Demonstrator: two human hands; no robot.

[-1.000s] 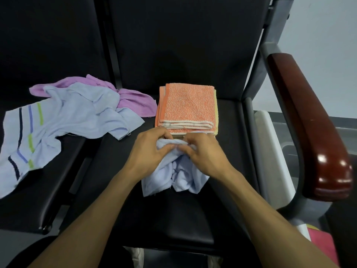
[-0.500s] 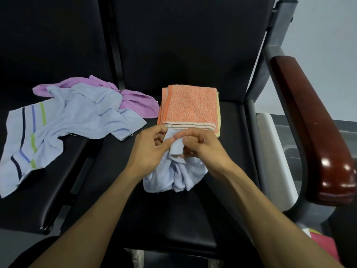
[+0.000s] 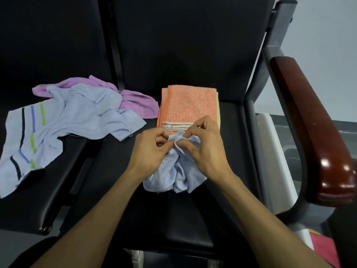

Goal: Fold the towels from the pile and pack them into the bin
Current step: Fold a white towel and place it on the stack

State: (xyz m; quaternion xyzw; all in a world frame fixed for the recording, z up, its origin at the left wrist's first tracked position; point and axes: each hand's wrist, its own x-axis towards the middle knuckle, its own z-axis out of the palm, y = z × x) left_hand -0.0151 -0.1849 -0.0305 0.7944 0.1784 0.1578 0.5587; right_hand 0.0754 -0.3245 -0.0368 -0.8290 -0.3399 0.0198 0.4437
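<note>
A small pale blue towel (image 3: 173, 176) lies bunched on the black seat (image 3: 173, 225). My left hand (image 3: 150, 149) and my right hand (image 3: 204, 151) both pinch its upper edge, close together above the seat. Just behind them sits a folded orange towel (image 3: 190, 105) on top of a yellow one. On the left seat lies the pile: a pale blue towel with dark, blue and green stripes (image 3: 63, 120) over a purple towel (image 3: 135, 103). To the right of the chair stands a white bin (image 3: 270, 151), only its rim showing.
A dark red wooden armrest (image 3: 313, 120) on a grey metal frame rises between the seat and the bin. The black seat backs close the far side. Something red and yellow (image 3: 324, 246) lies on the floor at the lower right.
My hands have lifted the small towel's upper edge off the seat and worked along it with the fingertips. The towel now hangs lower from my fingers. The other towels have not moved.
</note>
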